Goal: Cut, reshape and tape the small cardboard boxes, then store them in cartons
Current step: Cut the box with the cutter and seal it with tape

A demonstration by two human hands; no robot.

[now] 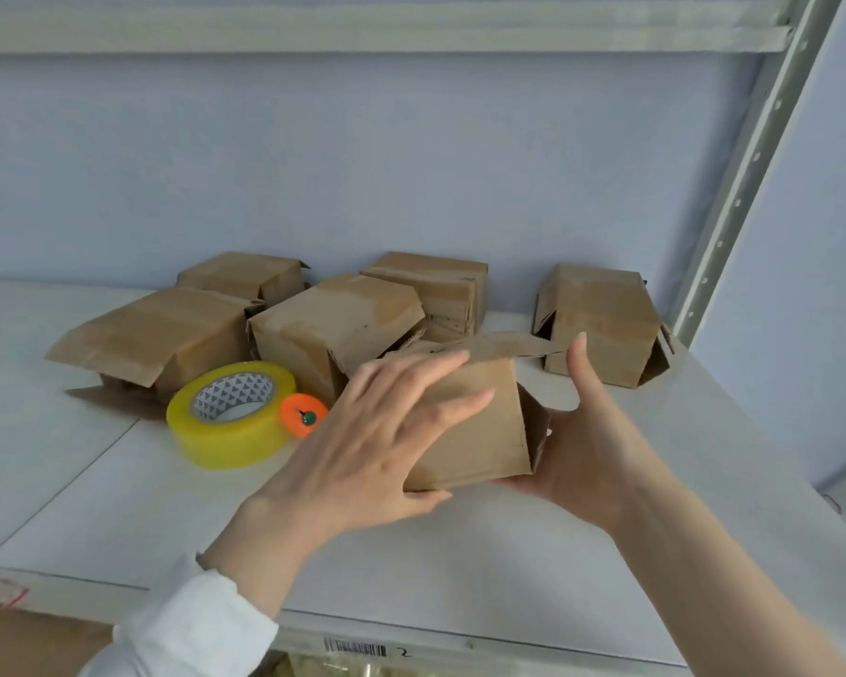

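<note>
Centrally, small box (477, 425) under flat-fingered left hand (377, 444), cradled by right hand (589, 449), grip hidden, over shelf (411, 574) front.

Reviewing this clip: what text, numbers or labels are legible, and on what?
"2": handwritten on the shelf edge, beside a barcode.
Digits under that code: too small to read.
tape roll: patterned core, no words.
cardboard boxes: faint marks, too blurred to read.
</note>
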